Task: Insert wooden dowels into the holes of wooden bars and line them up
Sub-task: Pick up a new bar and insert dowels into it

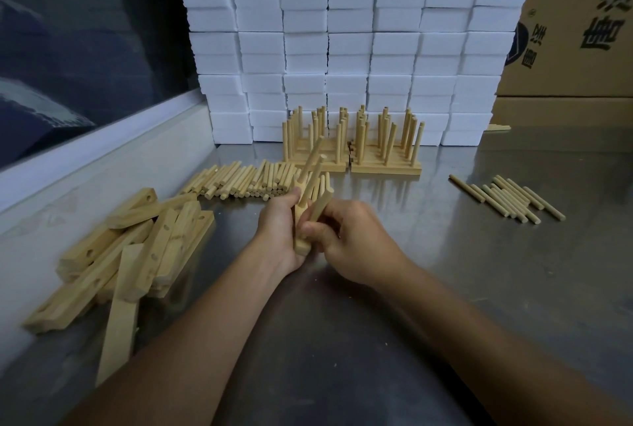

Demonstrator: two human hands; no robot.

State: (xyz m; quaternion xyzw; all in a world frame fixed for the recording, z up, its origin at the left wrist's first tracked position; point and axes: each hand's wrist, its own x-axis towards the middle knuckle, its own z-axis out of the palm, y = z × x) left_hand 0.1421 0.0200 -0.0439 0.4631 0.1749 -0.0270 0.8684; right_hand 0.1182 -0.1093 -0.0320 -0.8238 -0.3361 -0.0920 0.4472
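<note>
While the left hand (279, 237) wraps its grip round a bar (301, 220) held nearly upright at the middle of the worktop (479, 254), the right hand (346, 240) pinches a dowel (322, 208) low on its shaft, its lower end at the bar's face; whether the tip has found a hole is hidden by the fingers. Two dowels (313, 165) already stand out of the bar's upper part, leaning toward 12 o'clock. To seat this one well, I would keep the bar steady in the left grip, bring the dowel square to the face so it does not bind, and press along its axis with a slight twist; a slanted push looks likely to jam it or leave it leaning out of line with its neighbours. Sliding the right fingers up the shaft once the tip has caught should give a straighter push. Finished bars (349, 151) with upright dowels are lined up at 12 o'clock, touching side by side before a wall of white blocks (349, 31). Loose dowels (246, 182) lie in a row at 11 o'clock, just beyond the hands, and a smaller batch (510, 199) sits well apart at 2 o'clock. Empty bars (133, 247) are heaped at 9 o'clock, within easy reach of the left hand. A carton (575, 14) stands at the far right
</note>
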